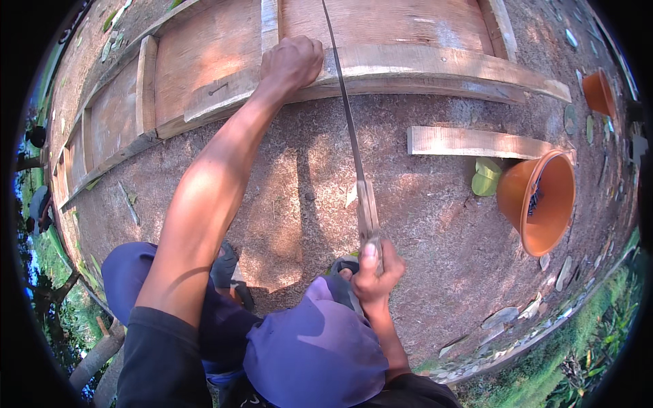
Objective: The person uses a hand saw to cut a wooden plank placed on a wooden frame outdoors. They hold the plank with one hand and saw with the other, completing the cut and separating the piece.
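My right hand (379, 272) is wrapped around the wooden handle of a handsaw (353, 136), thumb lying along the top. Its long, narrow blade is seen nearly edge-on and reaches away from me across a pale wooden board (415, 62). That board runs along the near side of a large wooden panel frame (204, 51) on the ground. Just left of the blade, my left hand (292, 62) is closed over the board, knuckles up. A nail (218, 89) juts from the wood left of that hand. Whether the saw teeth are in the wood cannot be made out.
A loose length of wood (469, 141) lies right of the saw, by a green leaf (486, 177) and an orange bucket (563, 204) tipped toward me with small dark pieces inside. A second orange container (598, 93) is farther right. My bent knees (316, 350) are close below the saw handle.
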{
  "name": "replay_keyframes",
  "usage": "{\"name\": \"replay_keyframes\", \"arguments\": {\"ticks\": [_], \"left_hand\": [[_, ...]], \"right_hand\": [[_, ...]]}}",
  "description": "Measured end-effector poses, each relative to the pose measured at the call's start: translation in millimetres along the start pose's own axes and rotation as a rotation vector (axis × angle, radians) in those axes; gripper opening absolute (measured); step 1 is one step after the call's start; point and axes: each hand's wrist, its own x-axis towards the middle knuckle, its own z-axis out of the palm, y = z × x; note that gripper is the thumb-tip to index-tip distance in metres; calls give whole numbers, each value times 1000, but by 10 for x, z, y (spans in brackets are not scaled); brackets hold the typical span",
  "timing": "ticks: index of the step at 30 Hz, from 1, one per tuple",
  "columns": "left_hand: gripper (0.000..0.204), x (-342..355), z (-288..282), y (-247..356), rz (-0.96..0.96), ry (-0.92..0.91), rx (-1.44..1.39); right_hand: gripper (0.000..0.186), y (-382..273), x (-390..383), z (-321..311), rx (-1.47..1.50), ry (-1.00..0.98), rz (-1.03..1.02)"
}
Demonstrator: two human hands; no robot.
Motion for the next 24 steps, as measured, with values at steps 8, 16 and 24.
{"name": "replay_keyframes", "arguments": {"ticks": [8,16,24], "left_hand": [[48,116,76,-88,18,21,57],[48,58,-193,265,-179,-180,-72],[49,88,-210,193,-192,-272,-88]], "right_hand": [[29,28,215,166,6,44,-15],[24,-45,507,299,-4,29,8],[30,295,-255,-127,80,54,25]]}}
